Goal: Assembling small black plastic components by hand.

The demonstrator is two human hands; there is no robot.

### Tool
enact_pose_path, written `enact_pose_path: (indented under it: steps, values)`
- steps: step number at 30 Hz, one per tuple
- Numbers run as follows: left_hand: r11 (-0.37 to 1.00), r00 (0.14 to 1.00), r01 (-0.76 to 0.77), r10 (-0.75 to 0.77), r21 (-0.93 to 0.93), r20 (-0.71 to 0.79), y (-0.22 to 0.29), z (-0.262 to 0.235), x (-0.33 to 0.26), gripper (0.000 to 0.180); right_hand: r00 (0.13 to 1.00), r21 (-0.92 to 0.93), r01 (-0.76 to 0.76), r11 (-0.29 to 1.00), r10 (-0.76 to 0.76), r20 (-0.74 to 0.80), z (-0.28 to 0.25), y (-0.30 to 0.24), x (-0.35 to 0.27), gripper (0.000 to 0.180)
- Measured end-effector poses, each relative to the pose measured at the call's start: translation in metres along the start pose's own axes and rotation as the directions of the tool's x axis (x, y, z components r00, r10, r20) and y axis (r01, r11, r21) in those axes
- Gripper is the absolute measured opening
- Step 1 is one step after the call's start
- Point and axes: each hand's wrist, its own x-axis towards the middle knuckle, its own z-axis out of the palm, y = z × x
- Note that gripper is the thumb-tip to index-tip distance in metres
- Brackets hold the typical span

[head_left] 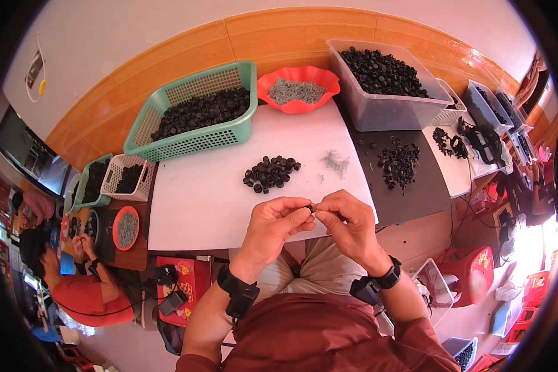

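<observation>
My left hand (276,226) is closed in a pinch on a small black cap (310,209), most of it hidden by the fingers. Against it, my right hand (351,224) has thumb and forefinger pressed together; what they grip is too small to make out. Both hands meet over the near edge of the white-topped table (198,211). Just beyond them lies a pile of black caps (271,174). To its right is a small heap of thin grey metal pins or screws (335,162).
A green basket (242,133) of black parts, a red bowl (263,80) of grey metal pieces and a clear bin (384,111) line the back. Assembled-looking black pieces (398,164) lie on a dark board at right. At left, a person in red (87,301) works at another table.
</observation>
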Motion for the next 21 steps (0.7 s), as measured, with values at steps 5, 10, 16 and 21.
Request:
enact_pose_path:
  steps: [5,10,16,21]
  values:
    - [0.996,1.000,0.004,-0.002,0.089,-0.021,-0.002,0.003,-0.003,0.022,0.997,-0.014,-0.074,0.997,0.074,0.020,0.000,-0.001,-0.002,0.010]
    - [0.998,1.000,-0.022,0.023,0.061,-0.017,0.000,0.004,-0.005,0.019,1.000,-0.049,0.016,0.999,-0.014,0.023,0.001,0.002,-0.002,0.014]
    - [0.999,0.999,0.021,-0.020,0.050,-0.030,0.002,0.002,-0.010,0.013,0.997,-0.079,0.016,0.997,-0.010,0.081,-0.006,-0.001,0.001,0.016]
    - [0.999,0.996,0.003,0.000,0.036,-0.091,0.001,-0.002,-0.015,0.013,0.986,-0.517,0.150,0.842,-0.089,0.140,-0.014,0.004,0.029,0.017]
